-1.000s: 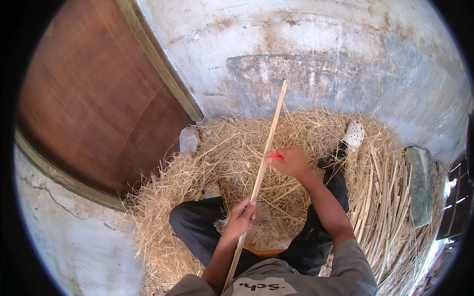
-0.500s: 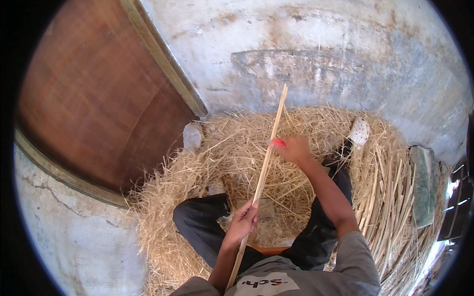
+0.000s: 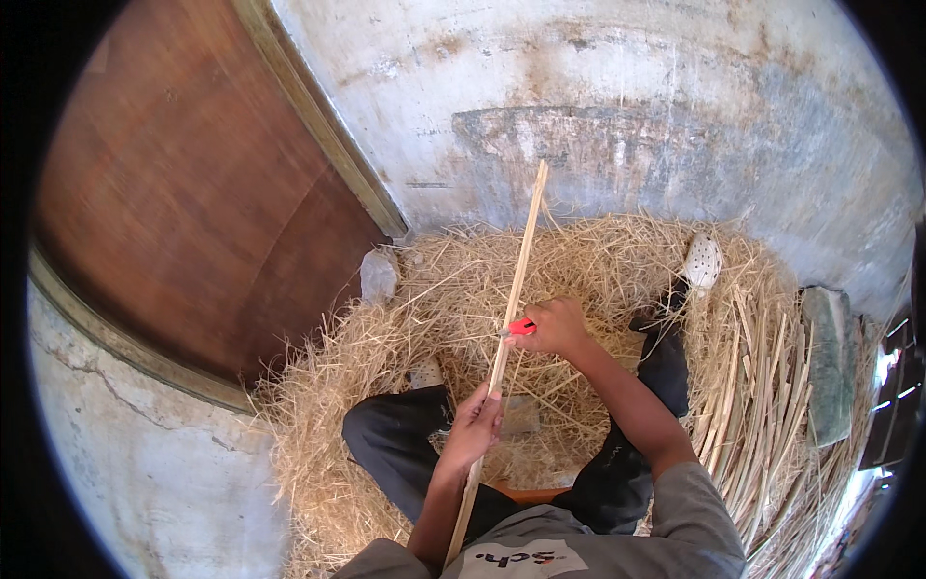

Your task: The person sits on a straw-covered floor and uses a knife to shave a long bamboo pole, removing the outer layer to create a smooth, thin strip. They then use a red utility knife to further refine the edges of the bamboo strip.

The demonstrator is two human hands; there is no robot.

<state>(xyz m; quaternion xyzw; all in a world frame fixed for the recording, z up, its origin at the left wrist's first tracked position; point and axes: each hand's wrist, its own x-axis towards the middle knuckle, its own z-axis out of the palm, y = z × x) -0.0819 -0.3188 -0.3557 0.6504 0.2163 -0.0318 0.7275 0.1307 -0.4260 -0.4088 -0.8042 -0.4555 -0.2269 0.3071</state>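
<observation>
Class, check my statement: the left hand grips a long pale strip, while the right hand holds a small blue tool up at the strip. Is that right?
Not quite: the small tool is red, not blue, as the head view shows. The left hand does grip the long pale strip, and the right hand does hold the tool up at it.

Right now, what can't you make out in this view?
In the head view:
Rear of the red-handled knife: hidden inside the right hand.
Lower end of the wooden strip: lost at the lower edge.
Most of the left shoe: hidden by trouser leg and straw.
</observation>
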